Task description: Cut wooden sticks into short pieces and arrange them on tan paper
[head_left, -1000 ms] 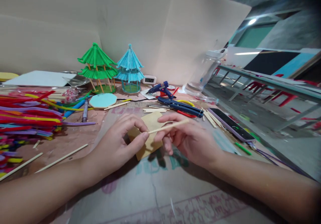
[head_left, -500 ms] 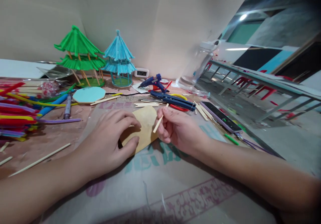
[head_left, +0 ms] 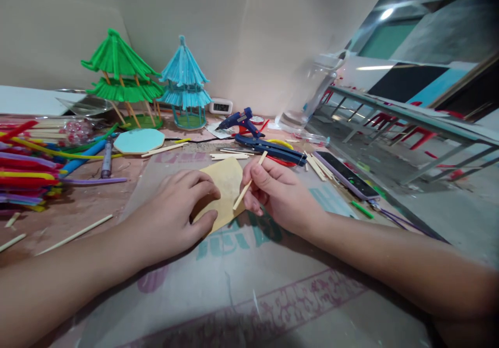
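Tan card piece (head_left: 226, 184) flat on mat, centre of table. My left hand (head_left: 175, 218) presses it down, fingers spread over its 9 o'clock edge. My right hand (head_left: 278, 192) pinches thin wooden stick (head_left: 249, 182), lower tip touching card's 3 o'clock edge. Judged: nothing stuck to card yet; glue gun (head_left: 241, 122) idle at 12 o'clock. Two finished pagodas: green (head_left: 117, 75), blue (head_left: 185, 80). One phone (head_left: 343, 174) at 2 o'clock.
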The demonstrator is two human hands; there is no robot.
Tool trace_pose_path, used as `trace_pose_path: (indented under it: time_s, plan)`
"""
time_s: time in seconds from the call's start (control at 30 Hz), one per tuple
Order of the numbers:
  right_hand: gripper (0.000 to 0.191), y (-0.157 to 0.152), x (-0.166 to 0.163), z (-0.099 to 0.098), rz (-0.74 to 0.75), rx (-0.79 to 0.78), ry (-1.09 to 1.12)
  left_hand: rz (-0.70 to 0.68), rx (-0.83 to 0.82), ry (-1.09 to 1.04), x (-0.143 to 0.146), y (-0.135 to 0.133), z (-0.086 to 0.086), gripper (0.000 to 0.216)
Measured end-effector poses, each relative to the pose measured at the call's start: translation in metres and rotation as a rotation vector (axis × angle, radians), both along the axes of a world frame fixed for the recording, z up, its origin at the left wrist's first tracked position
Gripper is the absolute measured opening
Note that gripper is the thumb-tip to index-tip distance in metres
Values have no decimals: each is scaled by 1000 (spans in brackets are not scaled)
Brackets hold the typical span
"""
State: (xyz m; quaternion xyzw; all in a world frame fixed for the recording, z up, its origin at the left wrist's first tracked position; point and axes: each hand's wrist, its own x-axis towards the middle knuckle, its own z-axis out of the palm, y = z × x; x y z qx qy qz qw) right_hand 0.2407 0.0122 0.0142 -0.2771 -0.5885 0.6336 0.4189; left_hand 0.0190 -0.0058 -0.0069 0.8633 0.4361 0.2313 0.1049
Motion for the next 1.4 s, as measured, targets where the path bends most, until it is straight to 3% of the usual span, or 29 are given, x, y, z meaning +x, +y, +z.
trace_pose_path:
  time_s: [0.17,0.37,0.47,0.7,0.93,1.0,1.1,1.23,1.33,1.4]
  plan:
    - [37,-2,1,2,-36,122,-143,-2,8,4,-1,0,-1,29]
    - [25,6,3,1,1,694,-589,-19,-4,13,-1,0,0,28]
    - [23,9,2,0,63,847,-681,-27,-5,17,0,1,0,28]
    - [27,5,0,1,93,796,-633,-36,-14,11,0,1,0,26]
    - [17,13,5,1,26,988,-780,-11,-41,31,0,1,2,27]
    - [17,12,5,1,71,1006,-774,-28,-40,24,0,0,2,25]
    - [17,10,5,2,112,1004,-787,-33,-31,21,0,0,1,25]
    - [18,10,6,3,-2,981,-857,-16,-41,26,0,1,0,28]
    - [21,9,7,3,101,954,-791,-38,-39,26,0,1,0,27]
    - [21,11,8,2,91,952,-792,-32,-41,30,0,1,0,28]
